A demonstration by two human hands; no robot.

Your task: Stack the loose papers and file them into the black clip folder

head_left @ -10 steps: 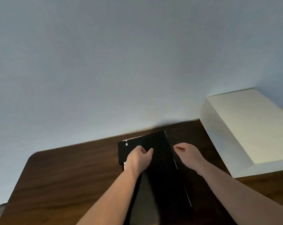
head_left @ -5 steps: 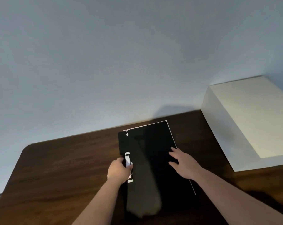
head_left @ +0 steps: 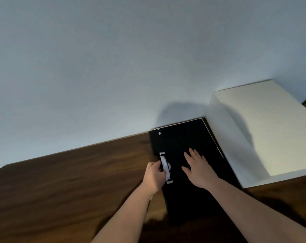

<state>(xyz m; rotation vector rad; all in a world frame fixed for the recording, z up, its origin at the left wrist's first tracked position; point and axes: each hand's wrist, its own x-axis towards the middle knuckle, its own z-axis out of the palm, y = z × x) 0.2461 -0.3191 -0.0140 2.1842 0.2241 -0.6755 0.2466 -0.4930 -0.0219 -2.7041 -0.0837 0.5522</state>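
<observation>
Left hand (head_left: 154, 176) is pinching the white spine label (head_left: 164, 166) of the black clip folder (head_left: 187, 142), right hand (head_left: 199, 168) pressed flat and open on its cover. Folder's closed, sitting at the desk's (head_left: 69, 181) back edge, right beside a white box (head_left: 264, 130).

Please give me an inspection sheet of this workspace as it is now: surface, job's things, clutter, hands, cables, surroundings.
Surface: dark wooden table, rounded corner at left.
Job's things: black clip folder lying closed and flat; thin white paper edges show along its far and right sides; white clip at its left edge.
Clutter: white box right beside the folder.
Hands: left hand curled at the clip; right hand flat, fingers spread, on the cover.
Cables: nothing seen.
Surroundings: plain pale wall.
</observation>
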